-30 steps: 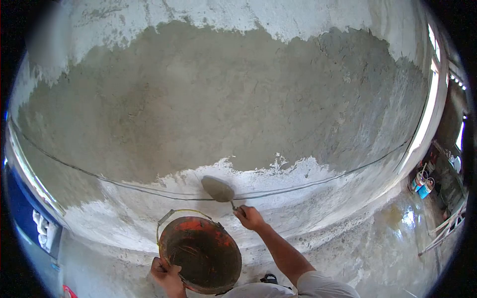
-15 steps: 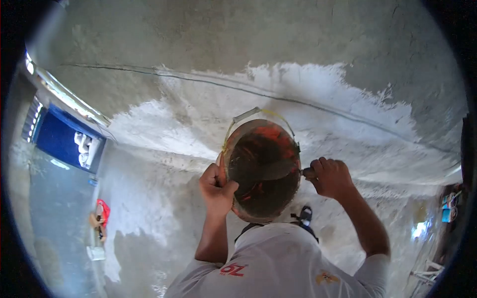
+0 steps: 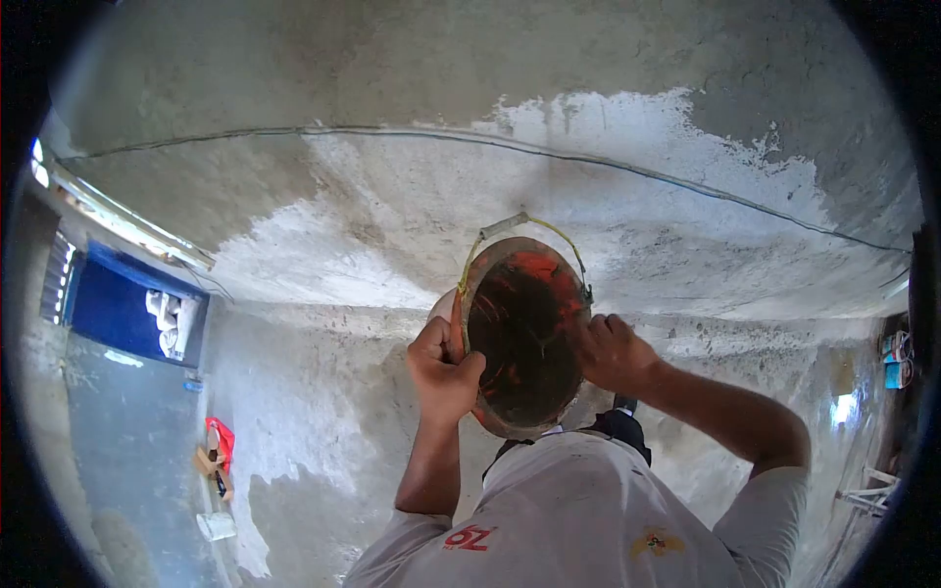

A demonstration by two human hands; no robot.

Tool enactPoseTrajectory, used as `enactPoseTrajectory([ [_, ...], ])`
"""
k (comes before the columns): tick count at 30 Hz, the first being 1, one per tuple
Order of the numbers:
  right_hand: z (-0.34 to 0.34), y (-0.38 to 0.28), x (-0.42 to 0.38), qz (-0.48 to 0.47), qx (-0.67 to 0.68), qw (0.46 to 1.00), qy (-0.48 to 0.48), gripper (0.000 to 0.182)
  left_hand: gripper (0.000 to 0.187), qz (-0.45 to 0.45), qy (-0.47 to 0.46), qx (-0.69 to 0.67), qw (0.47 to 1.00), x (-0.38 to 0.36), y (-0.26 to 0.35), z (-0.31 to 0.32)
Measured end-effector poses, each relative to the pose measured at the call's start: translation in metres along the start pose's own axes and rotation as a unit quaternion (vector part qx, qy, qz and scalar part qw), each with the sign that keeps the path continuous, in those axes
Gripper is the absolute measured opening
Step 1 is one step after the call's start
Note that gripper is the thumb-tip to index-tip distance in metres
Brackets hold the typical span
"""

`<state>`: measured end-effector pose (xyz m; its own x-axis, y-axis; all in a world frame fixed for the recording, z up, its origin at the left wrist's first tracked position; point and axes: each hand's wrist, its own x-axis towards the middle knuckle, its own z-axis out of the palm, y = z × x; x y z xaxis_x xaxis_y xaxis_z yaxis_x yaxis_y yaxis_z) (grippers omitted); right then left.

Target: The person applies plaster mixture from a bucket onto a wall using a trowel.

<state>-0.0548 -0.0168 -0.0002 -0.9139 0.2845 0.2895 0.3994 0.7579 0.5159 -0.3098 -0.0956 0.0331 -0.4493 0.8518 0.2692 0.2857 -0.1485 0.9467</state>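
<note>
An orange-red bucket [image 3: 537, 263], dark and stained inside, is tilted so its open mouth faces the camera. My left hand [image 3: 443, 377] grips its left rim, with the thumb over the edge. The wire handle [image 3: 503, 226] with a pale grip stands up above the mouth. At the right rim is my right hand [image 3: 616, 355], its fingers curled at the bucket's edge. The trowel seen earlier in that hand is hidden now, so what the fingers hold cannot be made out.
A cable [image 3: 549, 151] runs across the grey wall [image 3: 392, 59], which has whitish patches. On the left are a blue opening [image 3: 123, 299], a red item [image 3: 222, 441] and a white container [image 3: 216, 526] on the floor. A pale frame [image 3: 872, 493] stands at the right.
My right hand has moved left and inward to the bucket's rim, and the trowel blade across the mouth has gone from sight. The bucket has shifted slightly right in view.
</note>
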Motion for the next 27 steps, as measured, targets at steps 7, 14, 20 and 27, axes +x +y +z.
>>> enactPoseTrajectory([
  [7,0.007,-0.056,-0.003,0.084,0.274,0.955,0.072,0.037,0.028,0.003,-0.007,0.010,1.000,0.003,-0.021,-0.010],
  [14,0.003,-0.059,-0.003,0.368,0.468,0.800,0.070,0.045,0.029,-0.017,-0.017,0.003,1.000,-0.002,-0.004,-0.020],
  [20,-0.025,-0.014,-0.048,0.466,0.432,0.754,0.163,0.041,0.032,-0.051,0.031,-0.118,0.991,0.008,0.011,-0.003],
  [27,-0.042,0.025,-0.096,0.470,0.373,0.764,0.238,0.041,0.030,-0.061,0.020,-0.209,0.976,0.024,0.037,0.038],
])
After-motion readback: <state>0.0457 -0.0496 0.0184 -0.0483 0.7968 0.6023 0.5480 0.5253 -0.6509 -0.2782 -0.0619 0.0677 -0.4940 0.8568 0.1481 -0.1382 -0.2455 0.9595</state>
